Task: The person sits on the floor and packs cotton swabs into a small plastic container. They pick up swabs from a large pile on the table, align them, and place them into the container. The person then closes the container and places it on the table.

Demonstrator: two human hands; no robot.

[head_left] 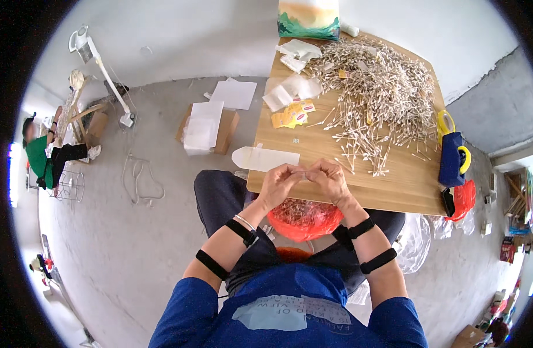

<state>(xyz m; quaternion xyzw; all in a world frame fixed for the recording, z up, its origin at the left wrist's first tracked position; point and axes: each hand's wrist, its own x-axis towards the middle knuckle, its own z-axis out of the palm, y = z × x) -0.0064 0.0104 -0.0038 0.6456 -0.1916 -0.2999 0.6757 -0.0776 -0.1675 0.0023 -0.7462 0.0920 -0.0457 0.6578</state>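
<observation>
Both hands meet over the table's near edge, fingers pinched toward each other. My left hand (278, 183) and my right hand (330, 180) hold a small, pale, see-through piece (303, 174) between their fingertips, too small to name. Beside my left hand lies a flat white paper strip (272, 158) with one rounded end. Beyond my right hand, a big heap of cotton swabs (382, 87) covers the far right of the table, with loose ones spilling nearer. Below my hands, a red plastic bag (304, 228) full of small clear packets sits between my knees.
On the wooden table (365, 194) are yellow cards (292, 114), crumpled white wrappers (295, 90) and a blue tape dispenser (452, 159) at the right edge. A cardboard box with white sheets (204, 124) stands on the floor at left. Another person (41, 153) sits far left.
</observation>
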